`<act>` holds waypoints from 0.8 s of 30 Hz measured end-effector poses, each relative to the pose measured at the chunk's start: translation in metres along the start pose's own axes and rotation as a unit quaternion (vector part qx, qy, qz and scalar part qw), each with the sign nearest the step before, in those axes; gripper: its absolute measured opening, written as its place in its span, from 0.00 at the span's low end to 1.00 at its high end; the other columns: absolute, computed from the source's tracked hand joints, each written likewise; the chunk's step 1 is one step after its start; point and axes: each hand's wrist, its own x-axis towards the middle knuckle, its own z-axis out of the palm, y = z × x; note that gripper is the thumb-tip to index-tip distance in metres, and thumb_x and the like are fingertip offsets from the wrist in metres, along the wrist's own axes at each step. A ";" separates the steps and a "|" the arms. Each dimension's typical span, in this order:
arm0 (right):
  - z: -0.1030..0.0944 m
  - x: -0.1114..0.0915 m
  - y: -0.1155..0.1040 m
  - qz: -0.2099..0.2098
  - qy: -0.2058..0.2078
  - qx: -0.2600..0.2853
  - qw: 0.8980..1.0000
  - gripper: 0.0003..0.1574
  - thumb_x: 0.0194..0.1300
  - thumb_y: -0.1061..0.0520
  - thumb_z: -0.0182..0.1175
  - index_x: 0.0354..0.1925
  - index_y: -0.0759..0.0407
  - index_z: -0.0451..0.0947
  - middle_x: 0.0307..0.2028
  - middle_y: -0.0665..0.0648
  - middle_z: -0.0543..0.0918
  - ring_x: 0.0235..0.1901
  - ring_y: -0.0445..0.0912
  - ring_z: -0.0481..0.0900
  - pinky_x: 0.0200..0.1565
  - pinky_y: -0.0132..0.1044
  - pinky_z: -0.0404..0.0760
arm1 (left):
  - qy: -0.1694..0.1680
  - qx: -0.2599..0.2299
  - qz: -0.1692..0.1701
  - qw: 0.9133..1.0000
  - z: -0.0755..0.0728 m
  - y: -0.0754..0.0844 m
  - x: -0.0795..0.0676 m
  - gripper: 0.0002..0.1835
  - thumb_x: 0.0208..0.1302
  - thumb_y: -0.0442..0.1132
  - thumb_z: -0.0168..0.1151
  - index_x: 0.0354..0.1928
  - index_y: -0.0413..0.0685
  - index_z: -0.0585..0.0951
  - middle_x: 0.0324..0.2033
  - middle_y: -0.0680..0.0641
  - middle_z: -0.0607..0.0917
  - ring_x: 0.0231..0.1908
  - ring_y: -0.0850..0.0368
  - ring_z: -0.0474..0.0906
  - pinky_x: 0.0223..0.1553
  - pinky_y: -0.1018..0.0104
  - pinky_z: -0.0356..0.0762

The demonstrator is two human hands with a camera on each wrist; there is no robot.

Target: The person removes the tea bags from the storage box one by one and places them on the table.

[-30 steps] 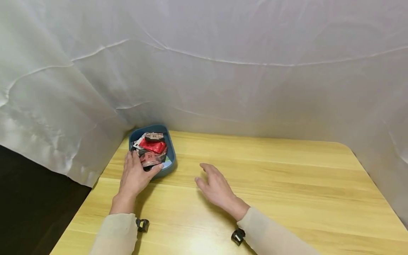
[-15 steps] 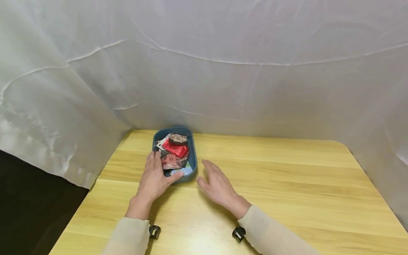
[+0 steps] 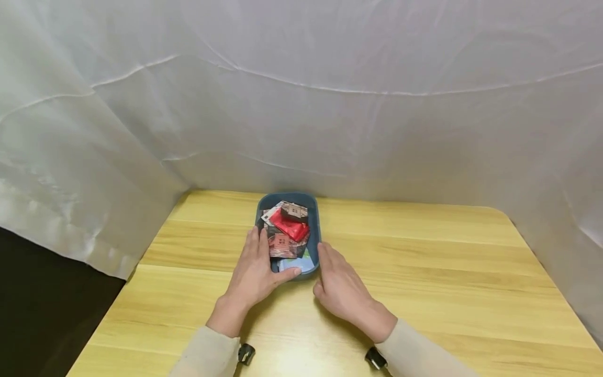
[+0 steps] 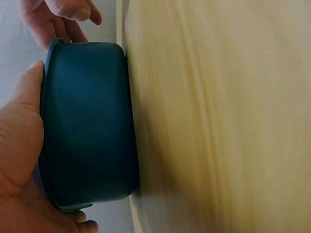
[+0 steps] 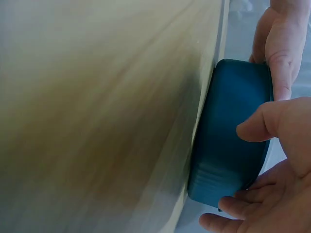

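A blue plastic bin (image 3: 301,198) stands upright on the table, filled with small flat packets. On top lie a shiny red packet (image 3: 288,227), black-and-pink printed packets (image 3: 282,245) and a pale blue packet (image 3: 298,263) at the near end. My left hand (image 3: 252,277) holds the bin's near left corner, thumb along the near rim, fingers down the left side. In the left wrist view the fingertips (image 4: 83,225) show past the rim. My right hand (image 3: 343,290) is at the right wall, fingers extended along it, thumb (image 5: 255,127) in front of the near wall.
The wooden table (image 3: 424,262) stretches away to the right of the bin. A pale grey curtain (image 3: 358,141) hangs behind the far edge and at the sides. Beyond the table's left edge lies a dark area (image 3: 47,303). Small black cameras (image 3: 246,354) sit at both wrists.
The bin has slid right from the table's left corner, with my left hand on it. My right hand, earlier apart from the bin, has shifted slightly right and is now beside its right wall.
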 end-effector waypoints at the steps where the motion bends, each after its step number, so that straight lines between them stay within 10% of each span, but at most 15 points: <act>1: -0.002 -0.003 0.002 -0.003 0.006 -0.012 1.000 0.52 0.56 0.57 0.59 0.74 0.68 0.50 0.74 0.66 0.58 0.72 0.57 0.61 0.70 0.50 0.64 | -0.001 0.004 0.003 1.000 0.001 0.003 -0.001 0.70 0.45 0.84 0.52 0.76 0.38 0.46 0.77 0.35 0.43 0.77 0.40 0.40 0.74 0.47 0.51; 24: -0.012 -0.027 0.003 -0.043 0.049 -0.099 0.993 0.47 0.55 0.58 0.56 0.71 0.71 0.58 0.70 0.68 0.65 0.68 0.58 0.66 0.67 0.52 0.69 | -0.047 0.042 0.016 0.998 -0.009 -0.009 -0.014 0.69 0.48 0.83 0.50 0.77 0.41 0.39 0.77 0.40 0.38 0.77 0.43 0.34 0.73 0.37 0.43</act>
